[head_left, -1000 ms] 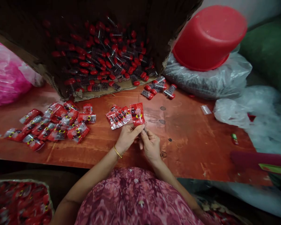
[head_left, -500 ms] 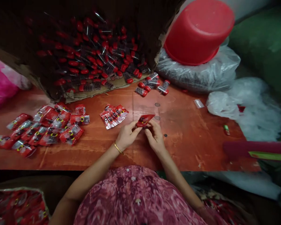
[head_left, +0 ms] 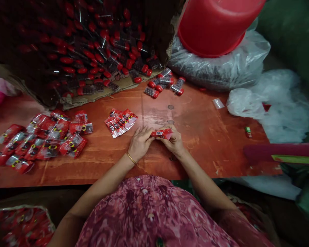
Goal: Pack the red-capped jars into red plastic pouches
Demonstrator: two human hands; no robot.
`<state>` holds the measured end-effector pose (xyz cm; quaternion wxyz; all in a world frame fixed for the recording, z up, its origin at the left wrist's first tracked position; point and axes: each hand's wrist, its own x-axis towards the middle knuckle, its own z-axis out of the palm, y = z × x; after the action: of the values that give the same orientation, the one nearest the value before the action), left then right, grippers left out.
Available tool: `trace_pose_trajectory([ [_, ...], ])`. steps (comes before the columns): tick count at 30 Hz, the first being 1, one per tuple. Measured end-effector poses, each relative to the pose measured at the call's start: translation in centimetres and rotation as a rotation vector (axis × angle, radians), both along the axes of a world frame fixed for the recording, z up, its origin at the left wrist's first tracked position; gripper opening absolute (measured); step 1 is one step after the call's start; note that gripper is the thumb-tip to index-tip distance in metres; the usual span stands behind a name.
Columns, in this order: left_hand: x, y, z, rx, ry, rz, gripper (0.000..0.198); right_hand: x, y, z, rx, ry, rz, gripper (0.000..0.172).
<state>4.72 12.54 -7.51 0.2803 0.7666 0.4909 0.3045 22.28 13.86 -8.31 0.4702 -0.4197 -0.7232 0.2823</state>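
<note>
First, at the left, plump red pouches [head_left: 50, 147] lie clustered on a reddish table [head_left: 208, 151]. Next come flat red packets [head_left: 122, 120], fanned out near the left hand [head_left: 139, 144], which pinches one end of a single red packet [head_left: 159, 133]; the right hand [head_left: 176, 143] grips its other end. Farther right lies a clear sachet [head_left: 218, 103].

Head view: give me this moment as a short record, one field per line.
Left hand: holds one end of a red packet
Right hand: holds its other end
Packet contents: cannot tell
Left on table: fanned packets; farther left, piled packets
Ahead: box of red-capped bottles; loose bottles outside it
Ahead right: upturned bucket on a plastic bag
</note>
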Motion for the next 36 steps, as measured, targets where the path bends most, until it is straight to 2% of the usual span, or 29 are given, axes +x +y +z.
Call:
trace_pose_trajectory([
  [4,-0.1,-0.1,0.7,-0.088,0.015,-0.018,0.034,-0.1,0.1,0.6,-0.111,-0.049,-0.020,0.023],
  [7,-0.1,-0.1,1.0,-0.111,0.012,-0.028,0.035,-0.6,-0.1,0.7,-0.159,-0.084,-0.021,0.022],
  [14,0.2,0.0,1.0,-0.096,0.014,0.016,0.029,-1.7,-0.3,0.2,-0.179,0.168,-0.044,0.015],
  [22,0.6,0.0,0.4,-0.187,-0.050,0.016,0.029,-1.2,0.5,1.4,-0.202,-0.052,0.005,0.021],
  [25,0.7,0.0,0.7,-0.151,-0.151,0.023,0.042,-0.8,0.3,1.0,-0.183,-0.064,0.018,0.021],
  [28,0.4,0.1,1.4,-0.161,-0.326,-0.099,0.052,-0.6,0.2,0.4,-0.166,-0.022,-0.003,0.023],
  [31,0.0,0.2,1.7,-0.220,-0.441,-0.168,0.044,-0.4,0.2,0.2,-0.210,0.001,0.004,0.029],
  [36,0.2,0.0,1.1,-0.221,-0.508,-0.062,0.033,-0.3,0.3,0.2,-0.225,-0.030,0.007,0.037],
])
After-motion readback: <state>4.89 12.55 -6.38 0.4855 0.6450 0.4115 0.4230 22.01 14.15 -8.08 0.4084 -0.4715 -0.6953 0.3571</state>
